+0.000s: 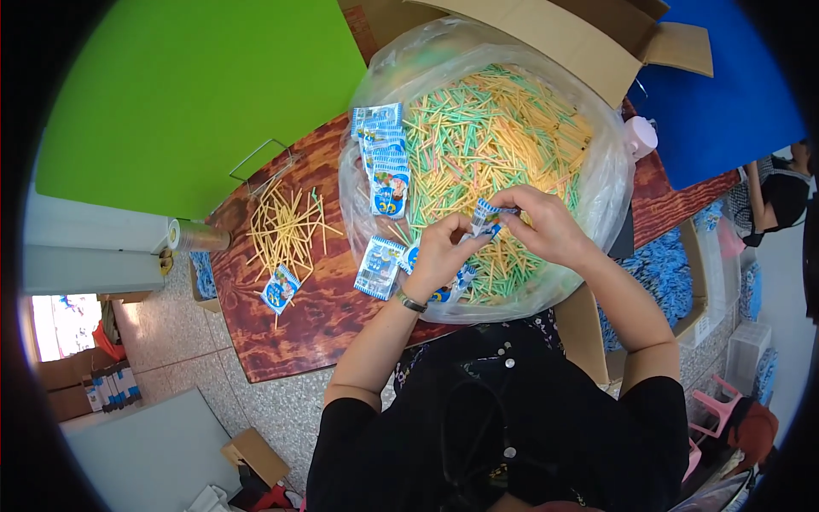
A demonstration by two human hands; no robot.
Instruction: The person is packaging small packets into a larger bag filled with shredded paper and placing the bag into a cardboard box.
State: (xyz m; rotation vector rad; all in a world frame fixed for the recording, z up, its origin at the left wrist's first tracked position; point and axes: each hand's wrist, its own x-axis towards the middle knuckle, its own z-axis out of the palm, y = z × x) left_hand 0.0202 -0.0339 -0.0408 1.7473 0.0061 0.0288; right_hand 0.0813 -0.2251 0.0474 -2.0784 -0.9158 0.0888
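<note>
Left hand: the left hand (445,256) pinches the lower side of a small packet between thumb and fingers.
Right hand: the right hand (550,226) pinches the upper side, thumb against fingers.
Small packet: the blue-and-white small packet (485,224) is between both hands, above the heap; whether its mouth is open, I cannot tell.
Packet risk: uneven pulling by the two pinches could tear it.
Heap: yellow, green and pink sticks (486,128) in a clear plastic bag (610,196).
Packet row: overlapping packets (391,188) along the heap's left side; a brushing forearm or sagging bag could slide them into the sticks.
Near left wrist: flat packet (378,266).
Table, left: loose yellow sticks (290,226), with another packet (281,292) at their near end; a knock could roll some off.
Table, right: pink mug (640,138) beside the bag; a shifting bag could tip it.
</note>
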